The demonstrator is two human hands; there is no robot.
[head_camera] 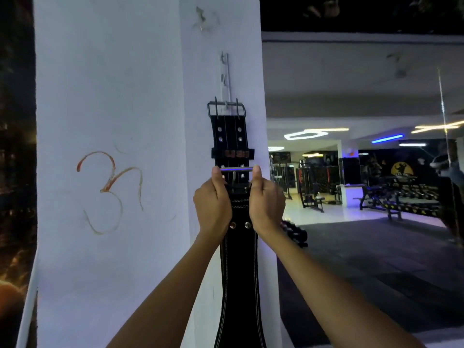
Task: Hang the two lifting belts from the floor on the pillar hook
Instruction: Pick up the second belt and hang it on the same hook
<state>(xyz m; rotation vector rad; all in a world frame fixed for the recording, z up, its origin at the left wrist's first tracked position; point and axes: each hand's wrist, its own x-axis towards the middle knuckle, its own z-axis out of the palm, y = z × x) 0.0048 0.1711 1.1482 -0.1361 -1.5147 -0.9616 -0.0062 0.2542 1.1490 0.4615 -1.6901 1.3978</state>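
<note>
One lifting belt (229, 136) already hangs by its buckle from the pillar hook (225, 79); the left hand (213, 204) and right hand (266, 202) are each closed on the second belt's buckle (237, 170), raised just below the hook and not yet hung.

Head view, close, facing pillar (110, 96)

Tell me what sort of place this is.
Most likely a gym. Weight benches and cable machines stand on the floor in the background, a bodybuilder logo marks the far wall, and one lifting belt already hangs from the pillar hook.
</note>
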